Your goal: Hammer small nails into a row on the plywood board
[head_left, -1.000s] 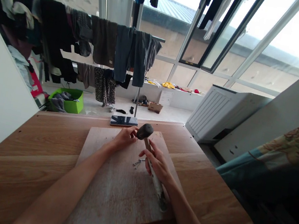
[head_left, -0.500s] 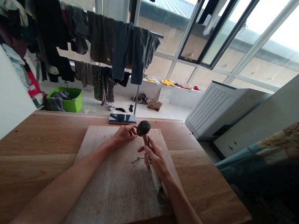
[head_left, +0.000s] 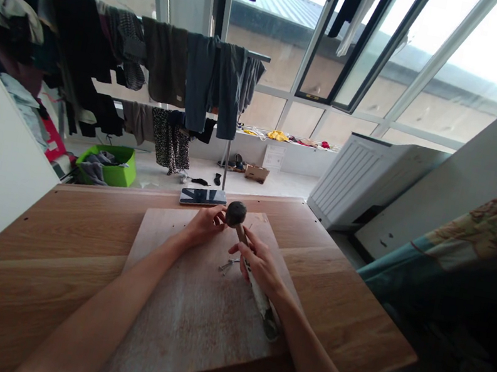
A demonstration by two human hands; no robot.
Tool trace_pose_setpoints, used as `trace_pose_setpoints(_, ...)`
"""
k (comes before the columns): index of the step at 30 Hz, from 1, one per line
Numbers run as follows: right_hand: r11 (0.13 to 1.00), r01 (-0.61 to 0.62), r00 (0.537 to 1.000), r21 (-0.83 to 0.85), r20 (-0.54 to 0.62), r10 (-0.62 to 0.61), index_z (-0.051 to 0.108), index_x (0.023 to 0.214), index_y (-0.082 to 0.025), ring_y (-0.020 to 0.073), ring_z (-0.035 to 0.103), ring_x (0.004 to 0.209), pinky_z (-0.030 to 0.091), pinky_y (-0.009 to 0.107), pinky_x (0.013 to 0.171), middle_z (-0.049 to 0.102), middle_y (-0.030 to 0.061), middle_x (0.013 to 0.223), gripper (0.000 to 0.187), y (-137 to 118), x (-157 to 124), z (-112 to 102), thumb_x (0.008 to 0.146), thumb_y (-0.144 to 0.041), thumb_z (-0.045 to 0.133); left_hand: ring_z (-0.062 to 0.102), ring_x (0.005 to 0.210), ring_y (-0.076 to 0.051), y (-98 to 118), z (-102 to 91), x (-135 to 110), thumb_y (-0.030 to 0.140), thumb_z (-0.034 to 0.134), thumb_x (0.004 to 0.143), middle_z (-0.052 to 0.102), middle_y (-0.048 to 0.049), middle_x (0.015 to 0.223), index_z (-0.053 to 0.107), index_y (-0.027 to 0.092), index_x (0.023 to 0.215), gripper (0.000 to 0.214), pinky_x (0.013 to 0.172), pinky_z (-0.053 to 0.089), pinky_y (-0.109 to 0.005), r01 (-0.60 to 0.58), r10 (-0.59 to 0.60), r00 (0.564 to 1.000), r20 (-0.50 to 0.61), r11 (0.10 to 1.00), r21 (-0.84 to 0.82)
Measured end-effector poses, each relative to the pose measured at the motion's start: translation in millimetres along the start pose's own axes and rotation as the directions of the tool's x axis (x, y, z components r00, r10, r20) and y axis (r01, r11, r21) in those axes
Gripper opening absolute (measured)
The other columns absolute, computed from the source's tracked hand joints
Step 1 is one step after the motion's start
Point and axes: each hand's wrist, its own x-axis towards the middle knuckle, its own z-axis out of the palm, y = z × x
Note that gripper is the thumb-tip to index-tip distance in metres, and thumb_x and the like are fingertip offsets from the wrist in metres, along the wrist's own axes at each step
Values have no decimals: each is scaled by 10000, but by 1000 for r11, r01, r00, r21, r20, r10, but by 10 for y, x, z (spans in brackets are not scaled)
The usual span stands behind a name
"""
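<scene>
"What's in our right hand [head_left: 262,267]?"
"We're gripping the hammer [head_left: 236,214] by its handle, over the board [head_left: 193,313] on our desk [head_left: 347,304]."
"And our left hand [head_left: 204,227]?"
"Curled beside the hammer's head; we can't tell if it pinches anything."

wide daylit windows [head_left: 275,67] ahead, pale floor [head_left: 289,186], whitish wall [head_left: 461,183] and patterned curtain [head_left: 472,242] at right

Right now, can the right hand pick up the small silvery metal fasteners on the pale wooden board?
Probably not without freeing itself: the right hand has its grip closed around the long-handled, dark-headed hammer. Otherwise the way looks open; the fasteners lie close by on the board.
</scene>
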Motion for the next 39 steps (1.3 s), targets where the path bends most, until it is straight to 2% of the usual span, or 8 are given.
trace_pose_setpoints(6,997,36,991,63,-135,-28,517,1360,-201,56,443,343,349,187,294,669,7,822,542,-38,2,-99,869,-427,562,512,616,-104,158,-82,-10,292,713,750,593,-32,926,588,158,899,236,588,464,-250,-12,16,999,-33,995,101)
trace_pose_setpoints(9,997,39,961,66,-276,-20,550,1281,-205,59,445,342,345,189,291,658,-7,799,491,-22,23,-188,854,-444,573,530,676,-131,415,-95,-44,317,676,785,576,-31,911,616,171,843,168,641,458,-269,-116,87,980,176,980,159)
trace_pose_setpoints(12,997,7,933,71,-359,19,585,1140,-186,60,450,345,334,195,290,665,-1,803,414,7,46,-254,817,-446,591,563,747,-168,676,-15,-102,315,704,759,588,-35,908,662,188,833,154,676,447,-285,-214,85,889,450,946,245)
trace_pose_setpoints(17,995,8,932,99,-361,28,580,1088,-176,56,435,341,332,204,290,676,11,824,397,36,57,-259,791,-439,606,591,775,-209,850,139,-178,262,719,748,613,-60,932,665,181,787,105,659,438,-304,-268,1,828,561,879,394)
trace_pose_setpoints(21,996,-4,946,84,-322,31,594,1138,-189,59,431,346,332,196,293,665,-7,778,414,42,47,-230,805,-434,599,606,799,-207,848,147,-184,190,696,750,645,-63,957,674,181,778,37,674,449,-294,-287,30,829,558,880,379)
trace_pose_setpoints(26,998,10,950,69,-312,12,593,1127,-187,64,438,345,345,202,290,653,-12,772,377,40,42,-224,825,-414,584,603,735,-165,795,18,-127,117,645,741,671,-26,799,662,176,755,62,668,446,-256,-251,86,836,542,939,237)
trace_pose_setpoints(33,997,-3,946,83,-323,30,575,1177,-196,62,447,351,331,190,284,644,-16,797,413,45,44,-236,826,-416,580,641,755,-161,370,-363,3,253,580,852,694,-42,848,669,159,1114,292,675,489,-249,0,-7,978,210,999,32)
trace_pose_setpoints(39,997,10,953,70,-302,12,574,1240,-217,61,446,348,339,188,290,648,-20,791,445,79,49,-227,843,-417,580,649,730,-155,53,-357,-43,296,642,813,704,-25,817,677,173,996,223,678,510,-245,109,-102,988,117,993,-52)
